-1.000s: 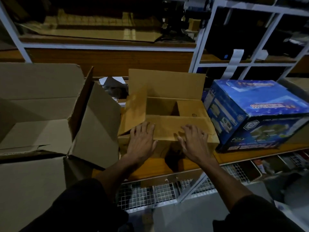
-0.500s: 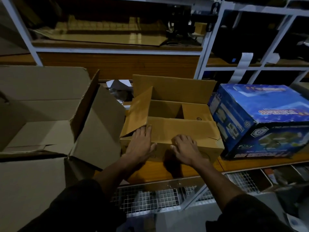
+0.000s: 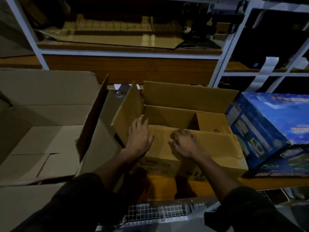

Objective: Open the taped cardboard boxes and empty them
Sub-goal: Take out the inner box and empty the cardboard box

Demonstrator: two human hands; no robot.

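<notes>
The small box [image 3: 182, 124] now sits nearer; our left hand [image 3: 139, 137] lies flat on its near flap [image 3: 209, 144]; our right hand [image 3: 184, 142] has curled round the flap, so we can open it.

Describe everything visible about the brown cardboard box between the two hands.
The brown cardboard box is plain corrugated card with faint dark print on its front. It sits on the orange shelf, between a larger open box and a blue printed box. Its back and left flaps stand up; the near flap lies folded inward. What shows of the inside looks empty. The left hand rests flat on the near flap; the right hand curls over its edge.
</notes>
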